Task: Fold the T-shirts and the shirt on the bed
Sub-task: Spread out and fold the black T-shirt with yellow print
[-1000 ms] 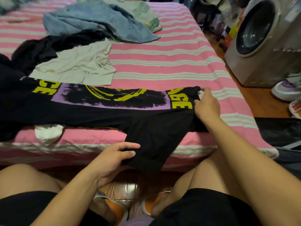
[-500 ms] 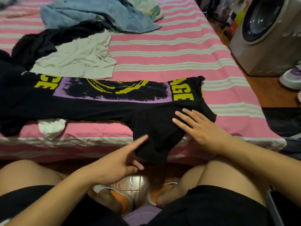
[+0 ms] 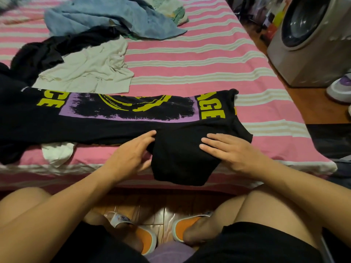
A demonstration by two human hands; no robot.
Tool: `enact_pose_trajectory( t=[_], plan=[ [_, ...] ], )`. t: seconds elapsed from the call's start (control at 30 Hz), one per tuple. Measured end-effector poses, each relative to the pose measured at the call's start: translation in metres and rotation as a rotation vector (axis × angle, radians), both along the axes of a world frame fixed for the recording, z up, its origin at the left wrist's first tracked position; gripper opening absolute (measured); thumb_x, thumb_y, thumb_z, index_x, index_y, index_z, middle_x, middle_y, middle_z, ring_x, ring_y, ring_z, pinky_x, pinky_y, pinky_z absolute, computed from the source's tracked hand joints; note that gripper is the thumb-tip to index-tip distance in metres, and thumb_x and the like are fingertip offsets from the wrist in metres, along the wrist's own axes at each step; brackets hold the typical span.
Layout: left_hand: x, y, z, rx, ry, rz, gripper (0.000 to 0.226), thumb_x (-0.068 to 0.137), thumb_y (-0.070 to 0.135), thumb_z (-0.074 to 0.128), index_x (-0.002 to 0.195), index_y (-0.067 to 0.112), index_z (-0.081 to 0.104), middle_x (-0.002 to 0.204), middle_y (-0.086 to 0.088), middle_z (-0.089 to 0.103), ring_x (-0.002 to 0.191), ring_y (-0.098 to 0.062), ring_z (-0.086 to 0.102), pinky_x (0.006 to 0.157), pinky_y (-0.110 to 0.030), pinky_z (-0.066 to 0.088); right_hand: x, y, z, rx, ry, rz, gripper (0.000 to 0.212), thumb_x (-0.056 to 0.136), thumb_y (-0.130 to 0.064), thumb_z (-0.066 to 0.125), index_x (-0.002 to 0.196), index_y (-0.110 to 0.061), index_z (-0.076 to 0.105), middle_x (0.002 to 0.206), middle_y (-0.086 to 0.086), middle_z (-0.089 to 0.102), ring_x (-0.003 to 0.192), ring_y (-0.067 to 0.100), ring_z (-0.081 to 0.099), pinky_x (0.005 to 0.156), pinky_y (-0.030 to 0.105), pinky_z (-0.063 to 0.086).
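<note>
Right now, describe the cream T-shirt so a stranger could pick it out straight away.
Start from the pink-and-white striped bed. On its left half, just beyond the black printed T-shirt laid flat along the near edge, lies the cream T-shirt, crumpled. It is the only pale garment there, lying between the black clothes and the blue shirt further back.

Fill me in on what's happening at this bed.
A seated person is folding a black graphic T-shirt spread along the near edge of the striped bed. The right hand lies flat on the sleeve hanging off the edge; the left hand touches its other side. A white T-shirt, a blue shirt and dark clothes lie unfolded behind.
</note>
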State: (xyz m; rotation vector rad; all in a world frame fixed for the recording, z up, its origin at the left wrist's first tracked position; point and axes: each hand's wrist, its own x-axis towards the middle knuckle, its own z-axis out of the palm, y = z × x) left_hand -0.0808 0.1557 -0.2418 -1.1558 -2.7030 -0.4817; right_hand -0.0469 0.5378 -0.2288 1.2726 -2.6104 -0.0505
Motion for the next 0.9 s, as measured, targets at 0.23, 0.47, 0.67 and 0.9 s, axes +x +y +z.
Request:
enact_pose_trajectory(
  t=[0.23,0.47,0.67,0.9],
  plan=[
    [-0.003,0.004,-0.005,-0.176,0.224,-0.134,0.022,0.1,0.011,0.047,0.101,-0.001,0.065,0.133,-0.03,0.058,0.129,-0.047,0.054,0.108,-0.057,0.046,-0.009,0.012,0.009,0.155,0.012,0.063,0.055,0.097,-0.005,0.038,0.15,-0.015,0.047,0.156,0.012,0.042,0.138,0.035,0.046,0.111,0.052,0.04],
    [-0.018,-0.007,0.019,-0.039,-0.01,-0.007,0.027,0.101,0.023,0.048,0.113,0.006,0.065,0.122,-0.009,0.065,0.11,-0.018,0.059,0.097,-0.025,0.044,-0.032,-0.013,0.038,-0.231,-0.14,-0.214,0.039,0.091,-0.017,0.039,0.108,-0.008,0.072,0.102,0.015,0.074,0.094,0.036,0.068,0.078,0.044,0.055],
    [-0.052,0.015,0.038,0.869,-0.994,0.718,0.031,0.108,0.022,0.046,0.078,0.018,0.045,0.07,-0.007,0.044,0.053,-0.012,0.049,0.053,-0.022,0.044,-0.1,-0.057,0.057,-0.601,-0.718,-1.047,0.04,0.099,-0.035,0.055,0.07,-0.007,0.053,0.073,0.007,0.052,0.072,0.028,0.05,0.055,0.034,0.03],
    [-0.057,0.02,0.043,0.746,-0.918,0.784,0.026,0.095,0.045,0.066,0.093,0.02,0.058,0.073,0.005,0.056,0.058,-0.012,0.053,0.057,-0.026,0.045,-0.082,-0.054,0.057,-0.646,-0.636,-1.04,0.043,0.096,-0.035,0.061,0.062,-0.015,0.042,0.061,0.002,0.046,0.064,0.026,0.045,0.056,0.035,0.028]
  ],
)
